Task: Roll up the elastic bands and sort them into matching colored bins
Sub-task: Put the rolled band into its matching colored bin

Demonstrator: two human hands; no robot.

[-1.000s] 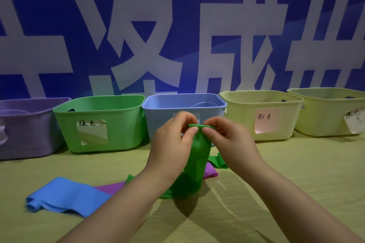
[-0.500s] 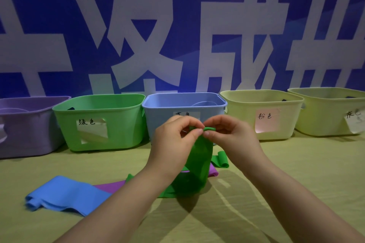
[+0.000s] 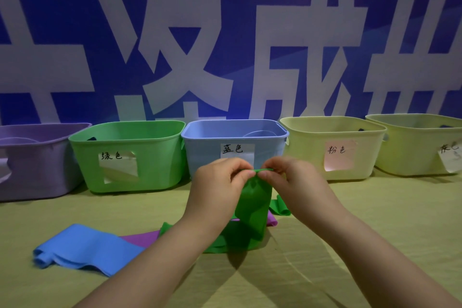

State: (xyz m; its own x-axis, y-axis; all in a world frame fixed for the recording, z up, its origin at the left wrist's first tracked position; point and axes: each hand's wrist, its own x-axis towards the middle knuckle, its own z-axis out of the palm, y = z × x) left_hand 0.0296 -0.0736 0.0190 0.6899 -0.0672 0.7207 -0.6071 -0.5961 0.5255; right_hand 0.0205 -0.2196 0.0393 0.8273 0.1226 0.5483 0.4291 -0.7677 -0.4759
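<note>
Yellow-green tabletop (image 3: 375,220) under a big blue banner (image 3: 250,32) with white characters, and dead centre is the green band (image 3: 252,205). Its top edge is held up in the air, the strip hangs straight down, and its lower part is pooled on the tabletop towards the near edge. The left hand (image 3: 215,190) pinches that top edge between thumb and curled fingertips. The right hand (image 3: 297,187) pinches the same edge just beside it, thumbs almost meeting, with a thin green lip showing between them. A curled green end (image 3: 280,207) lies on the tabletop just behind the right wrist; whether it is part of the same strip, I cannot tell. Under the green one runs the purple band (image 3: 140,236), flat, peeking out on both sides. To the left, the blue band (image 3: 82,245) lies in loose folds, overlapping the purple one's end. Along the far edge stands a row of bins, side by side: purple bin (image 3: 35,170) at the left corner, then the green bin (image 3: 155,162), then the blue bin (image 3: 207,155) straight behind the hands. Next comes a pale yellow bin (image 3: 307,157), with a second pale yellow bin (image 3: 412,152) at the right. The four from green rightward show handwritten paper labels.
</note>
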